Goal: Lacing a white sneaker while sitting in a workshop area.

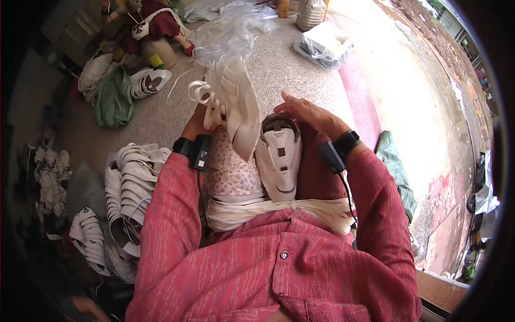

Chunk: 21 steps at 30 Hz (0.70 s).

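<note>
My left hand is closed round a cream shoe, its fingers largely hidden behind it. The shoe stands tilted above my left thigh, its pale ridged sole toward me and looped laces curling off its left side. Between my thighs lies a second cream shoe, toe toward me, with a perforated top and dark rectangular openings. My right hand is open at its far end, the fingers stretched out over the rim. Whether they touch the rim I cannot tell.
Laced white shoe uppers are heaped at my left, with more beside a green bag. Ahead lie clear plastic sheeting and a plastic-wrapped white tub. Another person sits far left. Cream strips cross my lap.
</note>
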Available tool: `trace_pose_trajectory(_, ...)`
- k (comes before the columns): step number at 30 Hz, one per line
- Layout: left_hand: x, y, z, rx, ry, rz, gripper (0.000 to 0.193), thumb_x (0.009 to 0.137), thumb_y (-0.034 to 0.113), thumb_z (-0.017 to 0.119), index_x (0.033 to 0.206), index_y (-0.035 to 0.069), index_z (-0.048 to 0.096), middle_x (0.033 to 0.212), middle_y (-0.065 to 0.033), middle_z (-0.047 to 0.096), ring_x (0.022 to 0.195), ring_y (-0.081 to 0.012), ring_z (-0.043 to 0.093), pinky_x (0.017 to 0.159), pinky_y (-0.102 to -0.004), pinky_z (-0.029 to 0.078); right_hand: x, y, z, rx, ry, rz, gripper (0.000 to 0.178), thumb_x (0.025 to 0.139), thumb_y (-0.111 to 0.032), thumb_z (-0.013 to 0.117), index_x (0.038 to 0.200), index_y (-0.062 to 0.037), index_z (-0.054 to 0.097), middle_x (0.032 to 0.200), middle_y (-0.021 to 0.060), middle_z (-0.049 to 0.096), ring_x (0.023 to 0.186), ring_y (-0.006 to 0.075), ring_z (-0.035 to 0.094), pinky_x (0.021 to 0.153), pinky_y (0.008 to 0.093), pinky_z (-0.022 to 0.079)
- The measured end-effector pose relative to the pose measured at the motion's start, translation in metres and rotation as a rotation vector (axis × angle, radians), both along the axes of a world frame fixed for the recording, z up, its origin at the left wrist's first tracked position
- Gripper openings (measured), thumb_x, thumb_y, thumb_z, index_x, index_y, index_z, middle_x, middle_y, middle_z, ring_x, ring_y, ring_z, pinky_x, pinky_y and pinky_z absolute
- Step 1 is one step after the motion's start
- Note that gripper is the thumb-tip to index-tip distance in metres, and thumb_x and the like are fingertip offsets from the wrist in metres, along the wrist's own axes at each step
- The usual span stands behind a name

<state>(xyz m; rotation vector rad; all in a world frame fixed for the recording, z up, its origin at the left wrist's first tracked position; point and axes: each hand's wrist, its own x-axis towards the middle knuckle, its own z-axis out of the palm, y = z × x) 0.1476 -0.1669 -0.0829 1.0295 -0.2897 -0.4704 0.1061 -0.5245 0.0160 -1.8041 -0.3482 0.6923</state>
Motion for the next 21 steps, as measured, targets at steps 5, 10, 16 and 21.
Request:
trace_pose_trajectory(5,0.0,-0.03,0.027,-0.268,0.143,-0.116,0.045,0.101,0.035,0.044,0.136,0.007,0.039,0.135,-0.0173,0.046,0.11,-0.0321,0.056,0.088,-0.0418,0.053,0.01,-0.001,-0.025,-0.06,0.038,0.072,0.074,0.096,-0.062,0.035,0.124,0.0019,0.06,0.12,0.0128,0.064,0.111,0.0188,0.058,0.1,0.0312,0.041)
trace_pose_trajectory(10,-0.017,-0.041,0.064,-0.651,0.422,-0.329,0.062,0.097,0.041,0.05,0.147,0.008,0.031,0.144,-0.0238,0.036,0.117,-0.0482,0.051,0.09,-0.0567,0.053,-0.003,0.009,-0.005,-0.005,0.078,0.119,0.048,0.096,-0.038,0.054,0.121,0.0019,0.062,0.113,0.0089,0.066,0.105,0.0158,0.06,0.095,0.0284,0.045)
trace_pose_trajectory(16,-0.015,-0.034,0.075,-0.478,0.364,-0.353,0.06,0.097,0.042,0.047,0.144,0.008,0.034,0.142,-0.0226,0.04,0.118,-0.0407,0.052,0.082,-0.0469,0.058,-0.031,-0.024,0.021,0.408,0.159,0.023,0.041,0.083,-0.003,0.07,0.123,0.0004,0.06,0.101,0.0046,0.068,0.083,0.0097,0.064,0.076,0.0206,0.051)
trace_pose_trajectory(21,-0.017,-0.04,0.079,-0.3,0.212,-0.3,0.055,0.099,0.04,0.042,0.142,0.006,0.036,0.134,-0.0211,0.048,0.112,-0.0288,0.059,0.08,-0.0373,0.06,-0.036,-0.023,0.0,0.348,-0.052,-0.013,0.039,0.089,0.0,0.059,0.128,-0.0023,0.057,0.108,-0.0002,0.066,0.096,0.0054,0.059,0.087,0.0211,0.048)
